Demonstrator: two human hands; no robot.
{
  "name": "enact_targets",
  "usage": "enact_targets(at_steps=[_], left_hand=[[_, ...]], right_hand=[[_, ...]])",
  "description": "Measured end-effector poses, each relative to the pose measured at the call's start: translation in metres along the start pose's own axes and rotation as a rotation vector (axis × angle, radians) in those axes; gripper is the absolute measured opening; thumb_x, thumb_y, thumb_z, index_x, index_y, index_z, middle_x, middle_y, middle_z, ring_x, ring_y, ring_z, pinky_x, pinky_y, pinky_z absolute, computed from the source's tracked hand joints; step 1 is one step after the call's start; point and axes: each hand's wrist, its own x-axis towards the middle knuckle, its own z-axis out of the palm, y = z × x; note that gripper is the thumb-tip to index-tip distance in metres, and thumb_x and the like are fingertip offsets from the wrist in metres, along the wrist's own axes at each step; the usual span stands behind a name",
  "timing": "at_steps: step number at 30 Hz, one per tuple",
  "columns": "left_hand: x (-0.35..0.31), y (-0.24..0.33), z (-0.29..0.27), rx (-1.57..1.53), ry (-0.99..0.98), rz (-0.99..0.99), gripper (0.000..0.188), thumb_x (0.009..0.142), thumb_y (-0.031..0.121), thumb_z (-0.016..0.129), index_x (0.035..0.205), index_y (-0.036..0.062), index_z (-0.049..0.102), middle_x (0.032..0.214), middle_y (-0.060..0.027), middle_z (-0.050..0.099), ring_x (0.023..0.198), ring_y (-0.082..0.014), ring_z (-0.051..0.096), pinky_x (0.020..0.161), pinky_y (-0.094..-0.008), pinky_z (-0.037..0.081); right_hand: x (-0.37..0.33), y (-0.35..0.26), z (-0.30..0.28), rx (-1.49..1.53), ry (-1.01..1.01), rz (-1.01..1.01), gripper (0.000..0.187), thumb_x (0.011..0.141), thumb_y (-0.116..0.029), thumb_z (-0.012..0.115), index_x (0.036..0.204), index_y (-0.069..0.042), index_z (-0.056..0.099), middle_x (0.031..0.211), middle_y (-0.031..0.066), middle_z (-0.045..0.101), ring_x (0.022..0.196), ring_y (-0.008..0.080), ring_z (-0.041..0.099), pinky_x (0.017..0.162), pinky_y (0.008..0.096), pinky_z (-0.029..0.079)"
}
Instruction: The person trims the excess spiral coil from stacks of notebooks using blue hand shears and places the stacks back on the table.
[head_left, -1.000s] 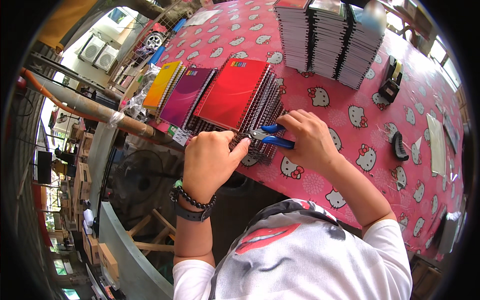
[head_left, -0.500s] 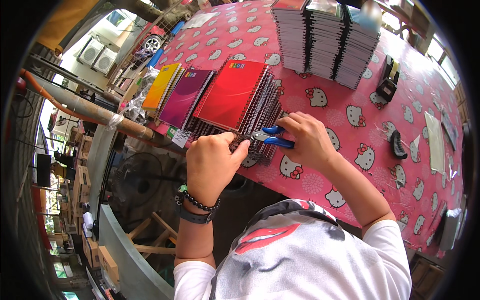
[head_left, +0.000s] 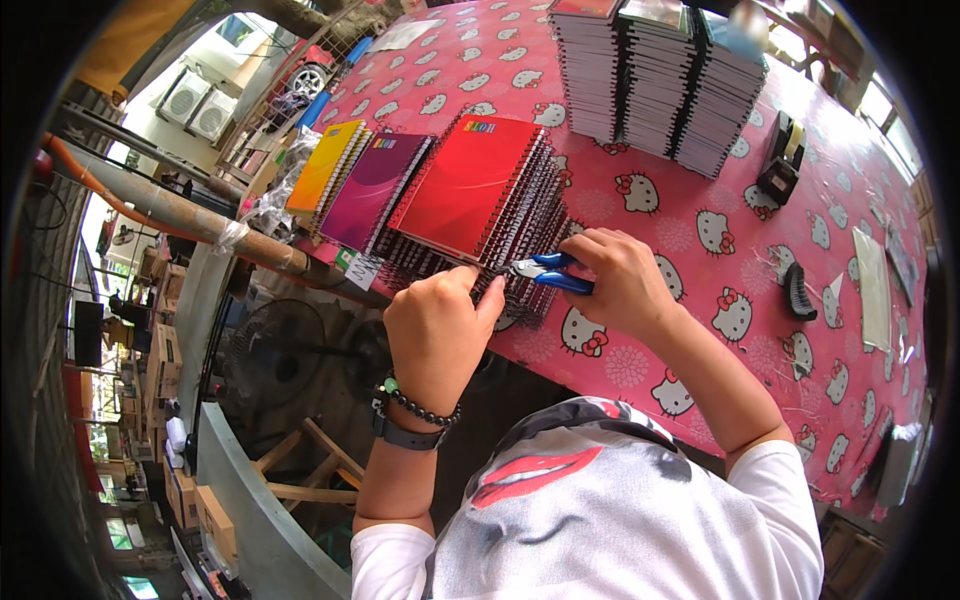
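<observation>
A red spiral notebook tops a stack of wire-bound notebooks near the table's left edge. Blue-handled cutting pliers sit in my right hand, fingers wrapped round the grips. Their metal jaws point left, at the near end of the stack's dark wire binding. My left hand is closed at that same near corner, thumb and forefinger on the edge of a notebook beside the plier tip. What lies right between these fingers is partly hidden. Purple notebooks and yellow notebooks lie to the left.
Tall stacks of spiral notebooks stand at the back. A black tape dispenser, a dark curved clip-like piece and a pale strip lie on the right of the pink table. A rusty pipe runs along the left.
My left hand has shifted slightly right, with its wrist turned a little. The pliers have moved slightly right and their handles look closer together.
</observation>
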Motion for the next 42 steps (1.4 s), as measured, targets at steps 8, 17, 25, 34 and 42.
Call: enact_targets(at_steps=[8, 17, 25, 34, 42], left_hand=[[-0.006, -0.009, -0.001, -0.113, -0.025, -0.033, 0.024, 0.078, 0.028, 0.068, 0.076, 0.0046, 0.066, 0.065, -0.0141, 0.063, 0.062, -0.0331, 0.063, 0.054, -0.0395, 0.049], [-0.004, -0.008, 0.006, 0.012, 0.0, 0.03, 0.025, 0.079, 0.03, 0.067, 0.077, 0.0043, 0.066, 0.066, -0.0159, 0.062, 0.063, -0.0345, 0.063, 0.056, -0.0412, 0.049], [-0.008, -0.016, 0.013, -0.167, -0.006, -0.031, 0.028, 0.079, 0.031, 0.068, 0.077, 0.0036, 0.066, 0.061, -0.0163, 0.061, 0.06, -0.0349, 0.062, 0.055, -0.0415, 0.049], [-0.006, -0.011, 0.023, -0.211, -0.039, -0.009, 0.029, 0.079, 0.03, 0.068, 0.075, 0.0016, 0.065, 0.056, -0.018, 0.058, 0.057, -0.037, 0.06, 0.052, -0.0423, 0.047], [-0.033, -0.042, -0.003, -0.552, 0.452, -0.029, 0.018, 0.086, 0.01, 0.065, 0.1, -0.0026, 0.065, 0.083, -0.0072, 0.067, 0.072, -0.0088, 0.06, 0.062, -0.0234, 0.048]], right_hand=[[-0.007, 0.005, 0.002, -0.053, 0.157, -0.097, 0.042, 0.06, -0.01, 0.071, 0.1, -0.008, 0.059, 0.085, 0.0072, 0.059, 0.083, 0.0276, 0.058, 0.076, 0.0394, 0.044], [-0.005, -0.003, 0.008, -0.063, 0.017, -0.009, 0.035, 0.062, -0.012, 0.072, 0.094, -0.007, 0.059, 0.082, 0.0077, 0.059, 0.084, 0.0277, 0.058, 0.075, 0.0385, 0.045], [-0.01, 0.006, 0.005, -0.121, 0.085, -0.038, 0.041, 0.061, -0.02, 0.075, 0.096, -0.007, 0.057, 0.086, 0.0076, 0.058, 0.091, 0.0259, 0.057, 0.079, 0.0412, 0.043], [-0.01, 0.01, 0.015, -0.056, 0.02, -0.034, 0.036, 0.059, -0.011, 0.072, 0.092, -0.006, 0.06, 0.081, 0.0096, 0.06, 0.08, 0.0292, 0.058, 0.072, 0.0387, 0.046], [-0.021, 0.029, 0.017, 0.091, 0.257, 0.002, 0.038, 0.059, -0.005, 0.072, 0.095, -0.003, 0.06, 0.086, 0.0127, 0.061, 0.082, 0.0328, 0.058, 0.074, 0.0409, 0.047]])
